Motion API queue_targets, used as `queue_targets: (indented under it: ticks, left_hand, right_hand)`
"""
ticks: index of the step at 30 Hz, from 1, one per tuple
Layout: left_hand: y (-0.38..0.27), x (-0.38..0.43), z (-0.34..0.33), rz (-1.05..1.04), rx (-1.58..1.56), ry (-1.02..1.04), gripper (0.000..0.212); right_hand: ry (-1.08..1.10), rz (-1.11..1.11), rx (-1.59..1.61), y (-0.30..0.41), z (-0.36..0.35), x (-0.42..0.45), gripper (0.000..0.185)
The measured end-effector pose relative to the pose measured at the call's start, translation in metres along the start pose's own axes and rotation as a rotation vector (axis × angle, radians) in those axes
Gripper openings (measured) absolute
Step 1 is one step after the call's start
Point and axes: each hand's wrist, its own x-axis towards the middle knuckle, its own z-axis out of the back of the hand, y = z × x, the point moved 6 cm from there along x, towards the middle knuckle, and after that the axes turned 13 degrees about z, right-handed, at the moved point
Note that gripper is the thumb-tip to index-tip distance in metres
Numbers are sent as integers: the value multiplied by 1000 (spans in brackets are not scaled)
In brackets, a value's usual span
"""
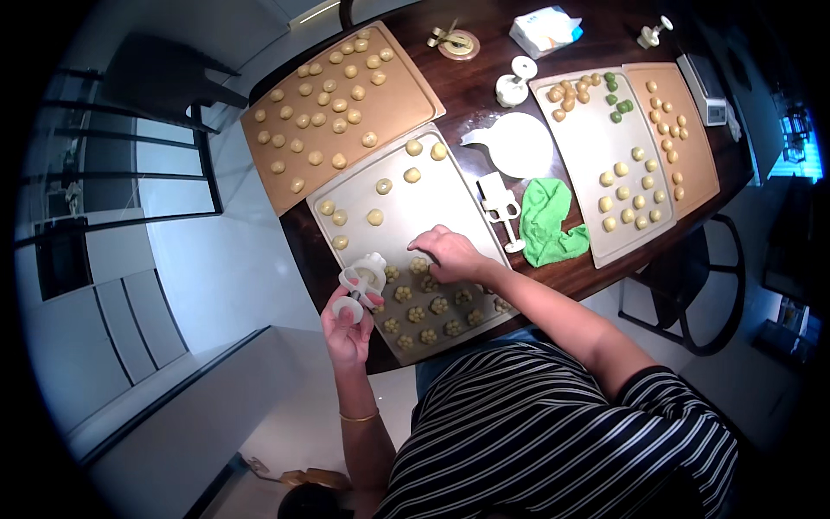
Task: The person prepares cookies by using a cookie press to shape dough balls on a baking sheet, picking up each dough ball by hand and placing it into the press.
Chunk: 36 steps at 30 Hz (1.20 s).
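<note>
My left hand (348, 338) grips a white plastic mooncake press (364, 275) over the left edge of a light baking tray (447, 188). Its thumb rests on the round plunger end, and the flower-shaped head tilts up and away from me. My right hand (455, 255) hovers low over the tray, forefinger stretched left and thumb apart, with nothing visible between them. Below it, several flower-shaped dough pieces (439, 305) stand in rows on the near part of the tray. Plain dough balls (384, 187) sit farther up the same tray.
Left-back, a brown board (395, 71) carries many dough balls. To the right lie a second mooncake press (500, 211), a green cloth (551, 220) and a white round lid-like item (521, 145). Beyond are another tray (590, 146) with coloured balls, a brown board (697, 168) and a scale (703, 84).
</note>
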Motion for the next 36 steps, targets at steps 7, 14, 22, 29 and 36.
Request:
queue_targets:
  ticks: [7,14,22,29,36]
  left_hand:
    - [1,-19,20,-46,-12,-46,60]
    - [9,-46,49,-100,-46,-147,58]
    - [19,-55,62,-115,-101,-147,60]
    - [18,-56,56,-108,-74,-149,62]
    - [18,-56,54,-97,-47,-142,64]
  right_hand:
    - [342,222,-315,18,-12,21,51]
    - [377,304,-371,15,-25,31,44]
    - [359,365,-373,19,-27,30,34]
    - [309,367,-361,20,-27,29,25]
    - [350,280,-386,18,-20,28,36]
